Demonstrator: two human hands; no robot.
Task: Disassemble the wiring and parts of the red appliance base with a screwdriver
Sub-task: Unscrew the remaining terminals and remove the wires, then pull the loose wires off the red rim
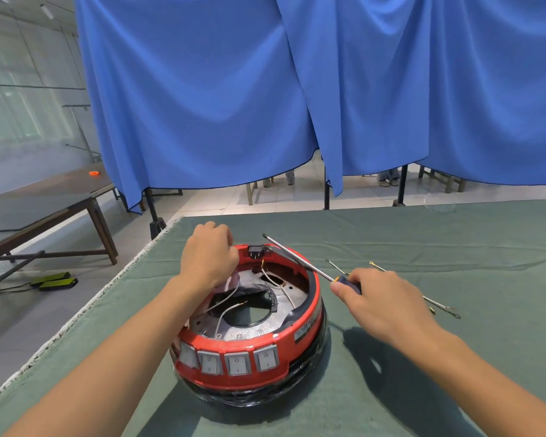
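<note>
Red appliance base (249,357), open side up, near-centre on the table (423,234). Left hand (208,257) fingers curl at its far-left rim; right hand (379,298) fingers grip the screwdriver (300,260), raised over the rim. Detached wires (438,305) lie right; internal wiring (230,310) remains: partway through.

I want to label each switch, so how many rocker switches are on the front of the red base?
4, in one row on the near wall of the red base: far-left switch, partly turned away, then and. More may sit hidden around the left curve.
</note>
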